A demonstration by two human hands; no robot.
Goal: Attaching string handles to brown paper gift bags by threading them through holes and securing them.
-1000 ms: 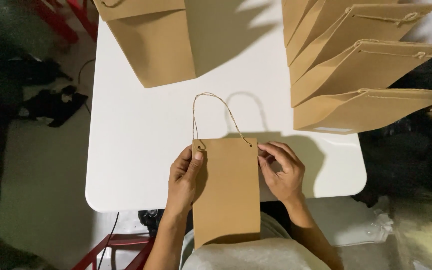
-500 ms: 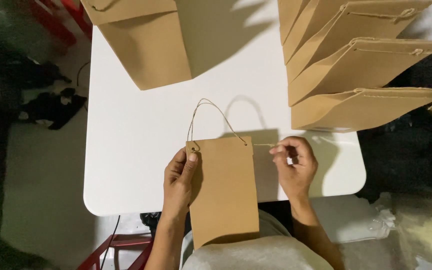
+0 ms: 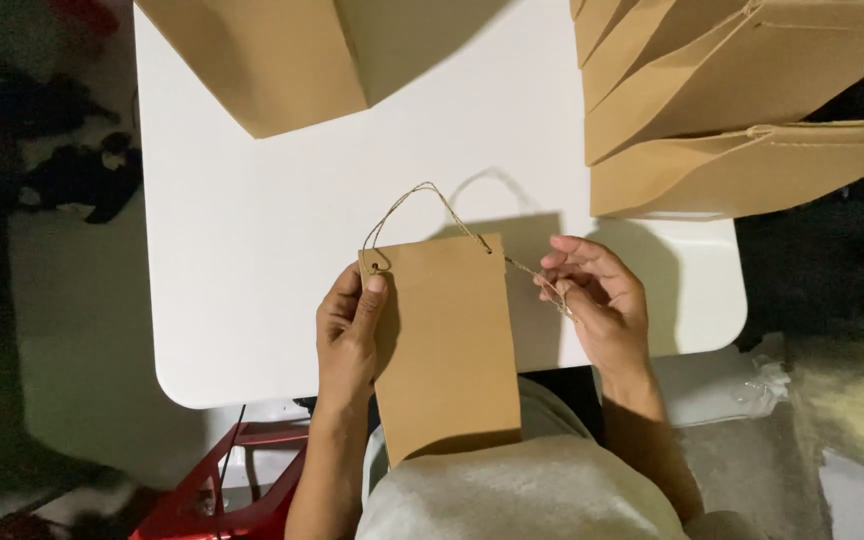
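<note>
At the white tabletop (image 3: 252, 260) edge, the left hand (image 3: 350, 335) grips a flat brown paper bag (image 3: 447, 345), thumb pressed by its corner hole, while right hand (image 3: 597, 305) fingers pinch the twine handle (image 3: 542, 285) end.

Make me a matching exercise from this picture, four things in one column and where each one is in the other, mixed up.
Things:
1. left hand
2. right hand
3. stack of bags
4. red stool

Places:
A. far right of the table
B. pinching the twine
C. under the table's near edge
D. on the flat bag's left edge

Pairs: 1-D, 2-B, 3-A, 4-C
</note>
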